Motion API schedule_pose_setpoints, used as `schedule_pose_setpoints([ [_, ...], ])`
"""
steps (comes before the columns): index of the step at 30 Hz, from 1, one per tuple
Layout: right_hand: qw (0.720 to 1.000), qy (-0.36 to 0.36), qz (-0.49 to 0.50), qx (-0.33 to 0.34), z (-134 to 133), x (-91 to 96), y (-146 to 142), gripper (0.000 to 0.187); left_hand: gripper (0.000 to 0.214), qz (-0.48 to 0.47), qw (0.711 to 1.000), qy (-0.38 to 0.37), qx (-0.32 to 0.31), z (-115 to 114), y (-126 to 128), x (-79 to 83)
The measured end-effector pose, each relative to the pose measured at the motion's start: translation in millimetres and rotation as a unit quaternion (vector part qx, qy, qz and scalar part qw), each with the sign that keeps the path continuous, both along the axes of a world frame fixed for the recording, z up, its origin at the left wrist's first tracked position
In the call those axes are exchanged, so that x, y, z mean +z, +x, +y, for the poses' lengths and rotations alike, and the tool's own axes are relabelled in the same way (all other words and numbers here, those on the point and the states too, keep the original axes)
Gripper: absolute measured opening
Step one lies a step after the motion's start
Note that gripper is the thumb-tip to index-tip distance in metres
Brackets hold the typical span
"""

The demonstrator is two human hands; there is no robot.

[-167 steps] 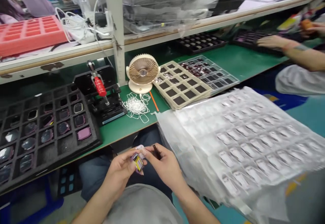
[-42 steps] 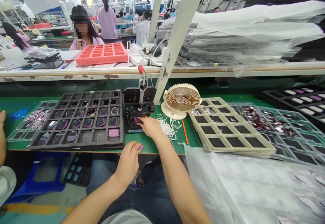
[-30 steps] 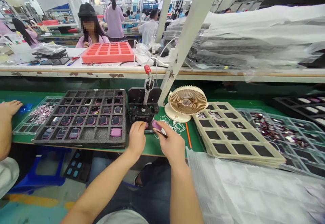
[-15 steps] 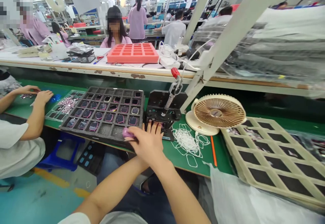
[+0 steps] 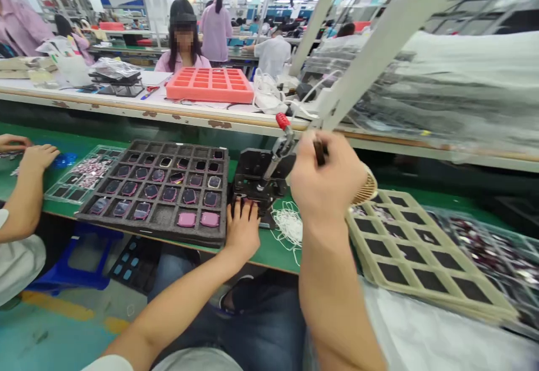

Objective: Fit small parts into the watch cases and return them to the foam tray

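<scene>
My left hand (image 5: 243, 230) lies with fingers stretched out on the base of the black press jig (image 5: 257, 175), holding nothing that I can see. My right hand (image 5: 326, 179) is raised in front of the jig, closed around a thin dark tool (image 5: 319, 151), just right of the jig's red-tipped lever (image 5: 282, 122). Left of the jig sits a black foam tray (image 5: 126, 226) with several pink cased parts in its cells. Two pink parts (image 5: 197, 219) lie side by side in its front row, near my left hand.
White gasket rings (image 5: 289, 227) lie on the green bench beside the jig. A beige fan (image 5: 367, 189) is mostly hidden behind my right hand. A beige cell tray (image 5: 421, 256) lies right. A co-worker's hands (image 5: 37, 155) work beside a clear tray (image 5: 84, 170). A red tray (image 5: 209, 84) sits on the shelf.
My right hand left the foam tray, where a second pink part now lies in the front row, and rose up toward the lever. My left hand stayed on the jig.
</scene>
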State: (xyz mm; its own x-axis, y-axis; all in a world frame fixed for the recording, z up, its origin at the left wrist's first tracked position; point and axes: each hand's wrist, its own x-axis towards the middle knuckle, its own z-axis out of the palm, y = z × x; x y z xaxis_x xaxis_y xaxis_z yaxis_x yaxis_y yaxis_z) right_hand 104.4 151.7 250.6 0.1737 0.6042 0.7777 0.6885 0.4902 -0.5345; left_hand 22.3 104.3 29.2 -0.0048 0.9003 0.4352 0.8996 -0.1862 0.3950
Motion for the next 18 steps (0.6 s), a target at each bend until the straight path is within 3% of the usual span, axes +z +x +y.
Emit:
schedule_pose_setpoints([
  [2,0.998,-0.052,-0.027,0.016,42.6,22.2,7.1,0.035,0.049,-0.015,1.000,0.009,-0.003,-0.6,0.6,-0.6],
  [4,0.982,-0.160,-0.067,0.073,79.3,34.7,9.4,0.040,0.049,-0.027,0.999,0.016,-0.011,-5.6,0.9,-0.3],
  [6,0.963,-0.220,-0.095,0.125,100.4,38.2,10.1,0.042,0.047,-0.035,0.999,0.023,-0.033,-19.8,0.3,0.8],
  [7,0.961,-0.214,-0.102,0.140,103.4,37.2,10.4,0.046,0.045,-0.036,0.998,0.026,-0.049,-31.2,-0.8,1.7],
  [10,0.978,-0.101,-0.101,0.151,82.3,26.4,11.5,0.060,0.041,-0.055,0.988,0.030,-0.139,-80.2,-12.7,8.0],
  [12,0.985,-0.028,-0.068,0.158,51.8,13.2,11.1,0.058,0.048,-0.114,0.969,0.032,-0.216,-115.5,-31.6,16.3],
  [14,0.984,0.024,-0.010,0.175,20.0,-5.7,10.2,0.051,0.051,-0.160,0.958,0.063,-0.229,-141.5,-60.6,27.8],
  [16,0.980,0.061,0.044,0.186,-4.1,-30.2,9.7,0.042,0.048,-0.158,0.969,0.117,-0.152,-152.3,-98.1,40.8],
  [18,0.978,0.072,0.066,0.185,-16.5,-57.3,9.3,0.033,0.040,-0.107,0.983,0.145,0.011,-148.9,-141.0,53.2],
])
